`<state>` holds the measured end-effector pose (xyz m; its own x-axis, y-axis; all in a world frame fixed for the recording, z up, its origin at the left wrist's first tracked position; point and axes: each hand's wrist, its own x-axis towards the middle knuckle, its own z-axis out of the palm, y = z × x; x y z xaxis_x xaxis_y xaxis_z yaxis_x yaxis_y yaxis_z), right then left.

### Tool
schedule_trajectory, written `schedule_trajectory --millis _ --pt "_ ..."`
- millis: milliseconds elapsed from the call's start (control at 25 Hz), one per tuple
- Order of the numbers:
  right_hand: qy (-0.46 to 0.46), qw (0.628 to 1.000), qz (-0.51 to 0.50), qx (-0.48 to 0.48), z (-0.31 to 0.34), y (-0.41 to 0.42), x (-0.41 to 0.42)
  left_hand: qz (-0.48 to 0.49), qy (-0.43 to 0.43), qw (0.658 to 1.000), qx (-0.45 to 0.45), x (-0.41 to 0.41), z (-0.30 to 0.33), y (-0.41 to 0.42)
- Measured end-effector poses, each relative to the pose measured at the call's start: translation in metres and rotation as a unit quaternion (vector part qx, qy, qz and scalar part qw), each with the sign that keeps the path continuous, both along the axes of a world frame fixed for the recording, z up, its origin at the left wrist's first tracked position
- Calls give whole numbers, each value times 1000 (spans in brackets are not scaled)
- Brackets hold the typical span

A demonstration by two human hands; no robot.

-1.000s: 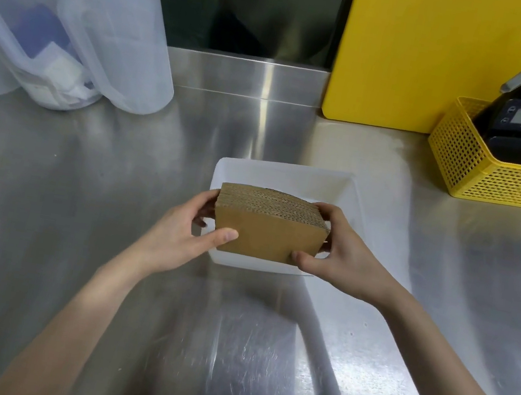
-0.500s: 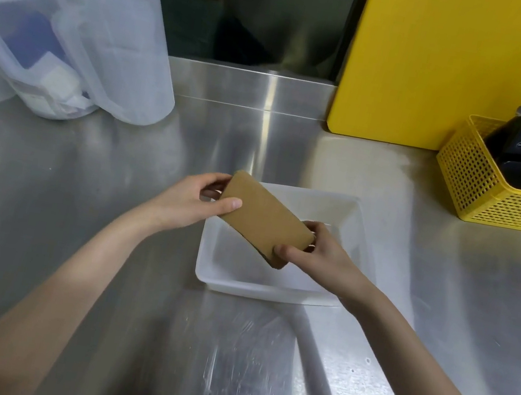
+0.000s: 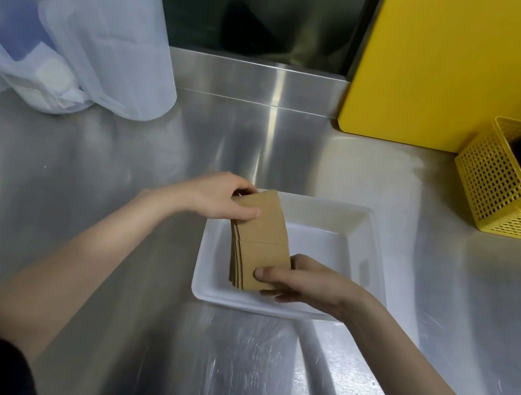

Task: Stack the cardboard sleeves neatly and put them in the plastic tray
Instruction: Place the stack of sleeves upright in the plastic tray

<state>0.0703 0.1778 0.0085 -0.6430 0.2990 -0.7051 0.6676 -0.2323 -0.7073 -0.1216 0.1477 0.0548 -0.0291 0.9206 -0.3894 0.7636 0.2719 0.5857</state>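
A stack of brown cardboard sleeves [image 3: 262, 242] lies lengthwise over the left half of the white plastic tray [image 3: 357, 227], its flat face up and its layered edges showing on the left. My left hand [image 3: 217, 197] grips the stack's far end, thumb on top. At the near end, my right hand [image 3: 303, 282] pinches the stack from the right, thumb on the top sleeve and fingers underneath. Whether the stack touches the tray floor is hidden by it.
The tray sits on a steel counter [image 3: 112, 207]. Clear plastic pitchers [image 3: 105, 44] stand at the back left. A yellow board [image 3: 463, 69] leans at the back right, beside a yellow mesh basket [image 3: 506, 204] holding dark devices.
The stack has turned from edge-up in front of me to flat and lengthwise, and has come down into the tray's left half. Both hands kept hold of it.
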Motion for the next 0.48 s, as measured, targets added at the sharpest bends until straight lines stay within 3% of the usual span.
schedule_trajectory --millis 280,480 --pt "-28 998 25 -47 -9 5 -11 -73 78 993 -54 0 -13 12" --pt "-31 996 28 -83 -16 4 -19 -100 156 982 -29 0 -28 13"
